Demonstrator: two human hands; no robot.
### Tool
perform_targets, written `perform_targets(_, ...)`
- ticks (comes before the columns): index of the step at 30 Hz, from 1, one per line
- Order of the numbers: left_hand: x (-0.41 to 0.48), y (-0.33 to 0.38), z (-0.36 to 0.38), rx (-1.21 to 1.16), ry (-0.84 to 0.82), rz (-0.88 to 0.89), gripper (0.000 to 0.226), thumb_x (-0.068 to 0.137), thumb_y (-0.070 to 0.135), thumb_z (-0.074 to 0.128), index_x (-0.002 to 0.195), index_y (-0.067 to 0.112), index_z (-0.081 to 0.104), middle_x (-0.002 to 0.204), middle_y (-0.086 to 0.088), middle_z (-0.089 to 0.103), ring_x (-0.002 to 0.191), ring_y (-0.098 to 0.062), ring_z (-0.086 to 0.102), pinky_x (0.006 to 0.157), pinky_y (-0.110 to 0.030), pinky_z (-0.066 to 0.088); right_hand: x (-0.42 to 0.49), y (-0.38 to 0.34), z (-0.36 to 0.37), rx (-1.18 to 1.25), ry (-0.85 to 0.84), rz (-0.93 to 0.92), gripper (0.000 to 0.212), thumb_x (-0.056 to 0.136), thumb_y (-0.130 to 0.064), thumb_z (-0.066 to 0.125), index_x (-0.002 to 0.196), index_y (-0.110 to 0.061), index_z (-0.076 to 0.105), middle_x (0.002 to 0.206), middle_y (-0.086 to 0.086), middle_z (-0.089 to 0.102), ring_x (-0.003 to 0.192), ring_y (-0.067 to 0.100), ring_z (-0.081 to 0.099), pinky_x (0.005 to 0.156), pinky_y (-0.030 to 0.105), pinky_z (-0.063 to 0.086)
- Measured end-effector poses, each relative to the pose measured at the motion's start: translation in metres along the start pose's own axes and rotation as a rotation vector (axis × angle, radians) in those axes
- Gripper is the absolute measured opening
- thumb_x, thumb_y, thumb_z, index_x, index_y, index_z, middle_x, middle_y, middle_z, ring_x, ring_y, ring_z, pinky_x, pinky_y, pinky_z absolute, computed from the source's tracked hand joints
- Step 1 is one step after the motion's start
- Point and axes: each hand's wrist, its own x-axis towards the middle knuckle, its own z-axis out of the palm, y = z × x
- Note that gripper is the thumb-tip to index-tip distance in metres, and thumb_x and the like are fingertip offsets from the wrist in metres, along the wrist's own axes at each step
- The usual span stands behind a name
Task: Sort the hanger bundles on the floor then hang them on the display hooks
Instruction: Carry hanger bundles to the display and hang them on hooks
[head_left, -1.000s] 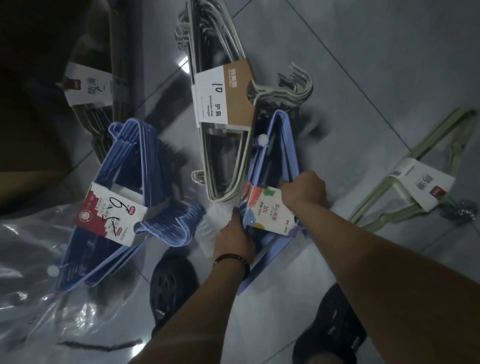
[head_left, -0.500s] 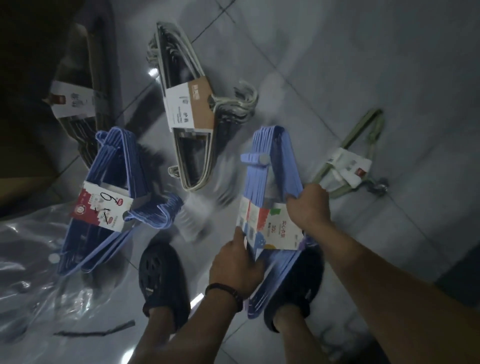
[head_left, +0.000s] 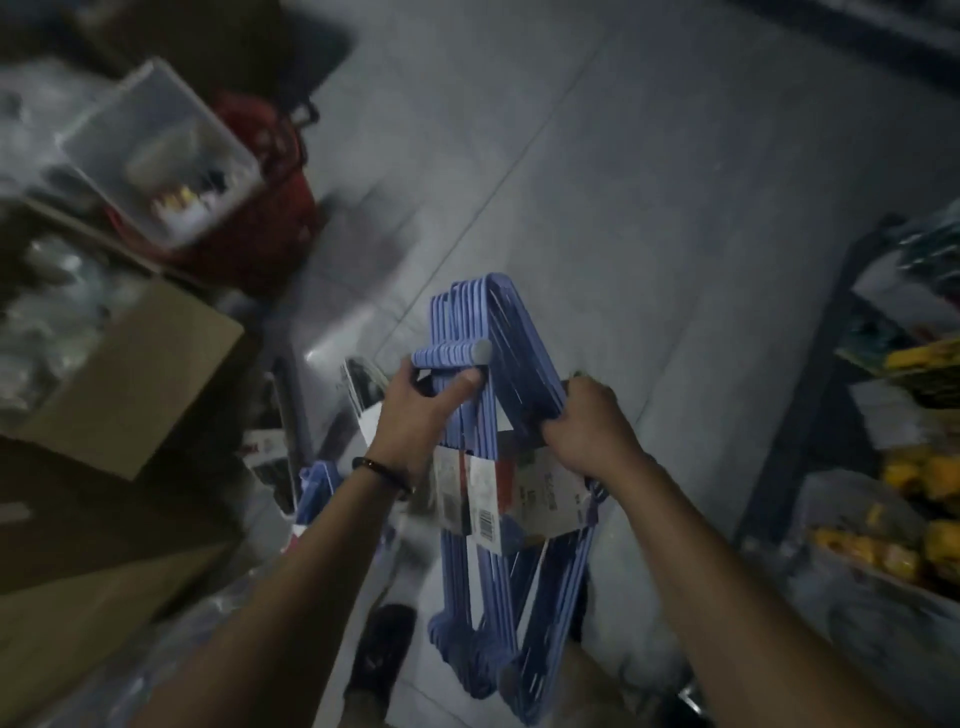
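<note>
A bundle of blue plastic hangers (head_left: 506, 332) with a paper label (head_left: 519, 493) is lifted off the floor in front of me. My left hand (head_left: 421, 410) grips its left side just under the hook bar, thumb across the hangers. My right hand (head_left: 584, 421) grips the right arm of the same bundle. Another blue bundle (head_left: 317, 483) lies on the floor below my left forearm, mostly hidden. Beside it, a labelled bundle (head_left: 358, 389) shows partly behind my left hand. The display hooks are not in sight.
A cardboard box (head_left: 135, 374) stands at left, with a clear plastic box (head_left: 156, 150) on a red basket (head_left: 275, 218) behind it. A dark shelf frame (head_left: 810, 374) with yellow packaged goods (head_left: 919, 488) runs along the right. My shoe (head_left: 382, 654) is on the grey tile floor (head_left: 623, 182).
Both hands raised the blue bundle from the floor to chest height. My left hand shifted from the label up to the hook bar. The view swung up away from the other bundles.
</note>
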Motion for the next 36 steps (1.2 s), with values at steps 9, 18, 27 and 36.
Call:
perform_targets(9, -0.123, 0.185, 0.023, -0.052, -0.355, 0.278, 0.036, 0.085, 0.022, 0.084, 0.104, 0.007, 0.058, 0.077, -0.001, 0.059, 0.048, 0.0, 0.053, 0.048, -0.019, 0.046, -0.228, -0.109, -0.104, 0.349, 0.453, 0.038, 0.046, 0.1, -0.066, 0.045, 0.102, -0.035, 0.08, 0.085, -0.013, 0.078, 0.075, -0.002, 0.071, 0.069, 0.018, 0.054)
perform_targets(18, -0.284, 0.287, 0.093, 0.056, -0.836, 0.592, 0.033, 0.089, 0.023, 0.079, 0.114, 0.005, 0.065, 0.072, 0.01, 0.063, 0.057, -0.002, 0.058, 0.056, -0.02, 0.049, -0.451, -0.131, -0.132, 0.51, 1.033, 0.113, 0.059, 0.096, -0.071, 0.041, 0.075, -0.025, 0.072, 0.06, -0.004, 0.068, 0.063, 0.02, 0.066, 0.06, 0.029, 0.049)
perform_targets(27, -0.496, 0.337, 0.168, 0.07, -1.223, 0.766, 0.022, 0.087, 0.041, 0.077, 0.077, 0.022, 0.071, 0.063, 0.002, 0.059, 0.059, -0.022, 0.06, 0.058, -0.036, 0.047, -0.693, -0.097, -0.153, 0.462, 1.469, 0.233, 0.055, 0.1, -0.059, 0.053, 0.066, -0.018, 0.04, 0.056, -0.001, 0.038, 0.047, 0.013, 0.037, 0.056, 0.033, 0.03)
perform_targets(36, -0.703, 0.353, 0.235, 0.142, -1.513, 1.134, 0.023, 0.08, 0.008, 0.077, 0.093, 0.011, 0.059, 0.072, 0.011, 0.064, 0.067, -0.01, 0.061, 0.061, -0.02, 0.047, -0.911, -0.086, -0.136, 0.324, 1.654, 0.163, 0.056, 0.105, -0.042, 0.052, 0.051, -0.028, 0.043, 0.056, -0.003, 0.03, 0.054, 0.018, 0.029, 0.053, 0.03, 0.027)
